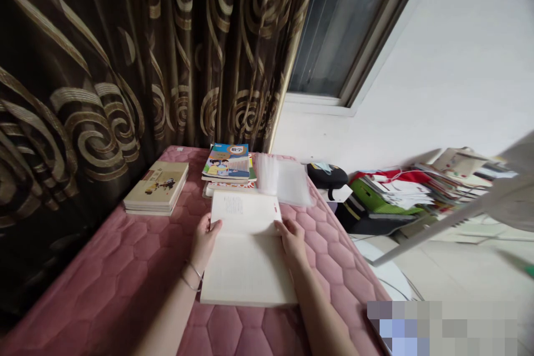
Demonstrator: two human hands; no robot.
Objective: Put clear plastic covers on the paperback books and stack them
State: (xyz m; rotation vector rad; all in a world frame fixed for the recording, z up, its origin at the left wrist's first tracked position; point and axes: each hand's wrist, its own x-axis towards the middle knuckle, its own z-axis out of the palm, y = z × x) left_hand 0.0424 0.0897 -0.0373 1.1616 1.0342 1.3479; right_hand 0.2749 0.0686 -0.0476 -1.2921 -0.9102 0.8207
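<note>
An open book (246, 250) with cream pages lies on the pink quilted surface (125, 267) in front of me. My left hand (204, 242) grips its left edge, thumb on the page, with thin bracelets on the wrist. My right hand (294, 242) rests on its right edge, fingers curled over the page near the fold. The far page (244, 211) shows a little printed text.
A beige book stack (156, 188) lies at the left. A colourful textbook stack (227, 164) and a clear plastic folder (283, 181) sit behind the open book. A dark patterned curtain (125, 55) hangs behind. To the right are a black bag (327, 175) and piled papers (413, 189).
</note>
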